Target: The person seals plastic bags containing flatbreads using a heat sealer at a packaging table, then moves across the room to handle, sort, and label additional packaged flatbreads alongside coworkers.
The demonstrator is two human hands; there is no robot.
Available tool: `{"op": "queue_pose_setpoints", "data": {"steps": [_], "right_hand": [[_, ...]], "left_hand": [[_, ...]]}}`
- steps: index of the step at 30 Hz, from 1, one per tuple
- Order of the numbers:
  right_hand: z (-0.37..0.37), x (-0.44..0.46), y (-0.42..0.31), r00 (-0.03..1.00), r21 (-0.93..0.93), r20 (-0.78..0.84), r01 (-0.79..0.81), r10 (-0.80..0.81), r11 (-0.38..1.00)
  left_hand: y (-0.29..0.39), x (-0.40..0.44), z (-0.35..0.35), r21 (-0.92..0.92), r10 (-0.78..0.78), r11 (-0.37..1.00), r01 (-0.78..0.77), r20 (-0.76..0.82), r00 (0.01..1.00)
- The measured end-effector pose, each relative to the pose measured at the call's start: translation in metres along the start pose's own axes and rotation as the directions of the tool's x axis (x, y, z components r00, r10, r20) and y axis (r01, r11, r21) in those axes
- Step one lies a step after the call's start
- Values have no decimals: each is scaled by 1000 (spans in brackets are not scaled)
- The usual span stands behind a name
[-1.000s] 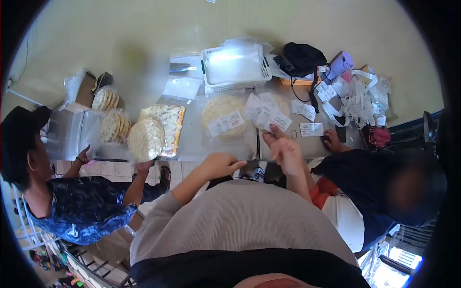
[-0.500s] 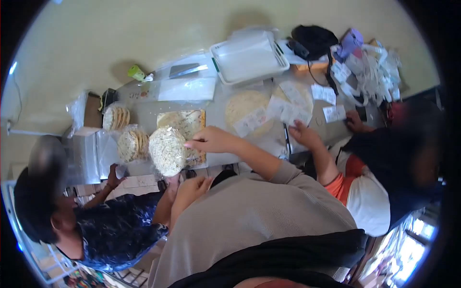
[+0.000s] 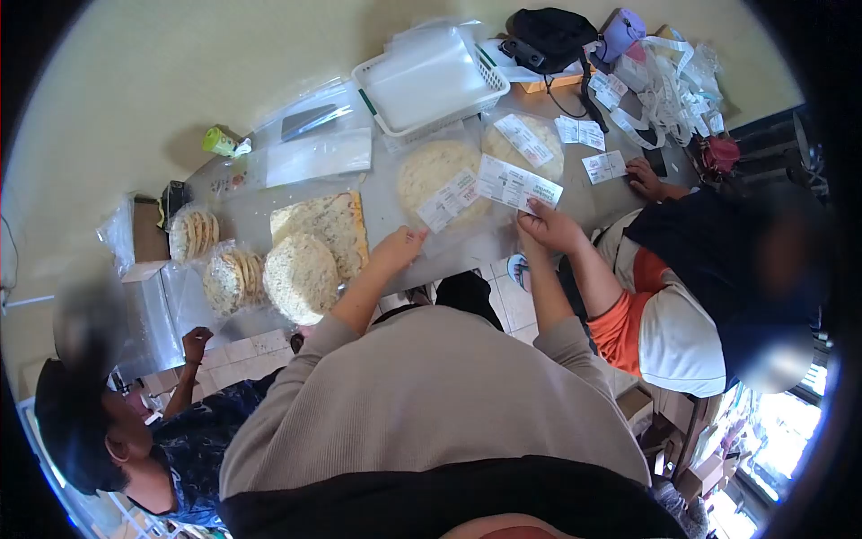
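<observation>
My left hand (image 3: 400,249) is at the table's front edge, thumb and fingers pinched on the near edge of a clear plastic bag. Inside this bag lies a round flatbread (image 3: 437,171) with a printed label (image 3: 449,199) on top. My right hand (image 3: 532,244) is raised to the right, partly hidden by a co-worker's hand (image 3: 557,227), so its fingers cannot be made out. That co-worker's hand holds printed labels (image 3: 519,183) over a second bagged round flatbread (image 3: 548,144), which has another label (image 3: 524,140) on it.
Left of my hands are a topped round bread (image 3: 301,278), a rectangular one (image 3: 314,223) and bagged stacks (image 3: 235,278). Behind stand a white basket (image 3: 431,90) and plastic sheets (image 3: 319,154). A black bag (image 3: 552,40) is at back right. Co-workers flank me.
My right hand has come back from the topped round bread to the right side. My left hand has moved forward to the bag's edge. The left co-worker's hand has left the round bread.
</observation>
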State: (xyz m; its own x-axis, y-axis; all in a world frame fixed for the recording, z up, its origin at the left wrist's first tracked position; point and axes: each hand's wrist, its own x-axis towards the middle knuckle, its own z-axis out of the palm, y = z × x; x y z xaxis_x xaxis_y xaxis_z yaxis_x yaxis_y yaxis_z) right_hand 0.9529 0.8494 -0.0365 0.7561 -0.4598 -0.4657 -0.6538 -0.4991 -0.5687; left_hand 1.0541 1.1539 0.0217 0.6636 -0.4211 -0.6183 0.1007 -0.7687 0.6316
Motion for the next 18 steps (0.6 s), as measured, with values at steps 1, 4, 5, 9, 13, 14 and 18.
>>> {"op": "queue_pose_setpoints", "data": {"steps": [1,4,5,9,13,14,18], "right_hand": [[-13,1,16,992,143,25,-130,128,981],[-73,8,33,908,906,413,-401,71,-134],[-91,11,37,865,700,495,-455,-84,-551],[-119,35,42,879,878,477,-477,14,47],[-94,60,50,962,643,61,-241,266,727],[-96,65,42,970,674,-3,-178,244,717],[-132,84,-16,969,827,-197,84,147,556]], "left_hand": [[1,-1,8,-66,-22,998,24,17,1000],[3,14,20,-246,-55,968,42,-46,997],[-4,18,28,-309,-68,951,23,-135,988],[5,11,53,-366,-199,931,20,-457,867],[-6,24,68,-353,-178,932,85,-241,954],[4,22,63,-429,-142,903,37,-214,966],[60,17,10,-658,-138,748,-87,-283,949]]}}
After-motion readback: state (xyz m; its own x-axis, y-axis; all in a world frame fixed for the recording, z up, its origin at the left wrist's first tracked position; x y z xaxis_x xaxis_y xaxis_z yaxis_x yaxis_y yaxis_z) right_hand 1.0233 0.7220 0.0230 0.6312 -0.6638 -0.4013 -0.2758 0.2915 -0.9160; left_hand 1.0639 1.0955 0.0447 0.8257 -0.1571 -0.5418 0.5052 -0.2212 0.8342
